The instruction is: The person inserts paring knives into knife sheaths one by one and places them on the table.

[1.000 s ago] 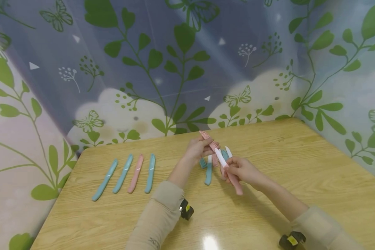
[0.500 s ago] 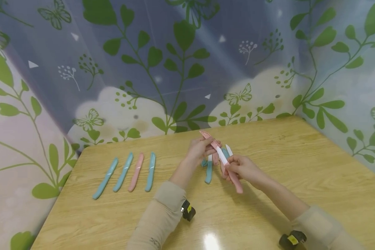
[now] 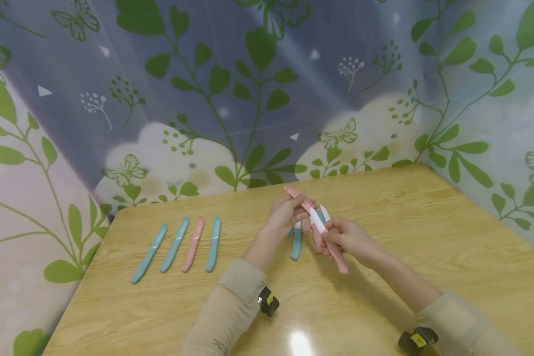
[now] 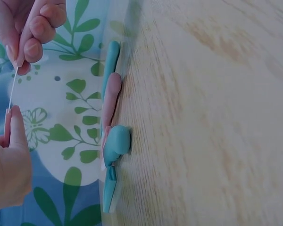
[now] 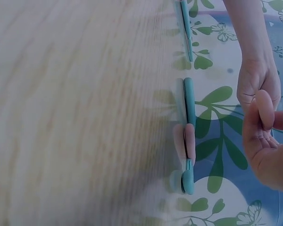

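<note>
Over the right-centre of the table, my left hand (image 3: 286, 212) pinches a pink knife sheath (image 3: 293, 192) between thumb and fingers. My right hand (image 3: 349, 241) grips the pink handle of a knife (image 3: 337, 258), its white blade (image 3: 317, 221) pointing up and left in line with the sheath. In the left wrist view the blade (image 4: 12, 89) reaches the sheath's mouth; how far it goes in cannot be told. Beneath the hands lie a teal-handled knife (image 3: 296, 246), a pink-handled knife (image 3: 317, 239) and a pink sheath (image 3: 306, 226), partly hidden.
Left on the wooden table (image 3: 115, 316), a row of knives in sheaths lies spaced apart: teal (image 3: 149, 253), teal (image 3: 175, 244), pink (image 3: 193, 244) and teal (image 3: 213, 244). A patterned curtain (image 3: 182, 163) stands along the table's back edge.
The head view shifts slightly. Both hands keep their grip on the pink knife and sheath, nearly still, with no clear change in how much blade shows.
</note>
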`<state>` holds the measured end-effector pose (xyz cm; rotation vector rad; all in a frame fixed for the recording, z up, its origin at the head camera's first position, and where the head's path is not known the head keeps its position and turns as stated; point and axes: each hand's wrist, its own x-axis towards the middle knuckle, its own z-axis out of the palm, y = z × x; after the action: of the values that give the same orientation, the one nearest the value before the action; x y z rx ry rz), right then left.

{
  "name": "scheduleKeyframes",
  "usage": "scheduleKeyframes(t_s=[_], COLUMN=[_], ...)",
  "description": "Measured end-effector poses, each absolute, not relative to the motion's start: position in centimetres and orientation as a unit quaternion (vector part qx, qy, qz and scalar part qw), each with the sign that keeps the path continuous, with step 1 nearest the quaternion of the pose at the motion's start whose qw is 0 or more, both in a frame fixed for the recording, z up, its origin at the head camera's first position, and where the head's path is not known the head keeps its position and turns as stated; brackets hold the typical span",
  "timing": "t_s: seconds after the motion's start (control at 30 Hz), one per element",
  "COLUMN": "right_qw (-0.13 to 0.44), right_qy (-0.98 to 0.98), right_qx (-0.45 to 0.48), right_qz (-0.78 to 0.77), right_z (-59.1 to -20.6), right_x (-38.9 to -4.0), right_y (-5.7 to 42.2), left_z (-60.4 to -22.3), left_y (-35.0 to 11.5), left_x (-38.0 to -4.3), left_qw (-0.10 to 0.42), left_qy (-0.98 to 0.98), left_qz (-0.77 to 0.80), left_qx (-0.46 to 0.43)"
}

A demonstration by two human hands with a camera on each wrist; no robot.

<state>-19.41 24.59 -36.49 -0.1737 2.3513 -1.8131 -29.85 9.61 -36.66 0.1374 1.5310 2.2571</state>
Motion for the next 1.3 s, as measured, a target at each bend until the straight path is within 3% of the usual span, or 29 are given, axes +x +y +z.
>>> scheduleKeyframes(t_s=[1.3], right_qw=[0.090], right_qy=[0.776], right_qx=[-0.064], right_qz=[-0.621], right_z=[-36.40], right_x=[-19.40], right_y=[24.83], left_z=[-37.08], left_y=[9.82], left_x=[-29.27], left_qw=[0.249], left_qy=[0.544], left_qz=[0.797], left_qx=[0.076])
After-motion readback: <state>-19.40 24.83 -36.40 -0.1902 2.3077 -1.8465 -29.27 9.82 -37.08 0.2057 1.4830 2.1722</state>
